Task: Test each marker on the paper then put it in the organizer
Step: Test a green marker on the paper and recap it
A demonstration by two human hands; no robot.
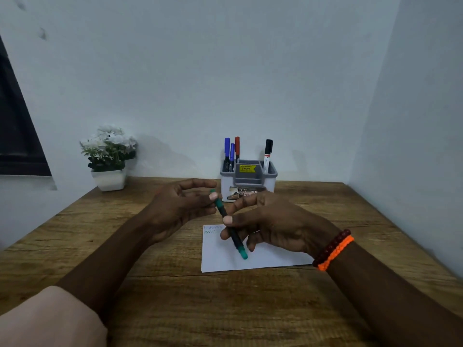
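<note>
Holding the green marker (230,225) above the paper (253,256), my right hand (275,224) pinches the dark barrel between thumb and fingers, the marker slanting from its far green end down to the near green end over the sheet. My left hand (180,206) has its thumb and curled fingers closed on the far green end, which I take to be the cap; whether the cap is seated or partly off I cannot tell. The paper lies on the wooden table (125,284) just under my right hand, with two rows of faint zigzag scribbles at its far left corner, one of them greenish. The organizer (248,181) stands at the far edge of the table, beyond my hands, and already carries two blue markers (229,154), a red marker (237,149) and a black-capped marker (267,156). I judge the task well along: four markers stowed, this green one apparently tested and left to be placed. No other loose marker shows on the table.
</note>
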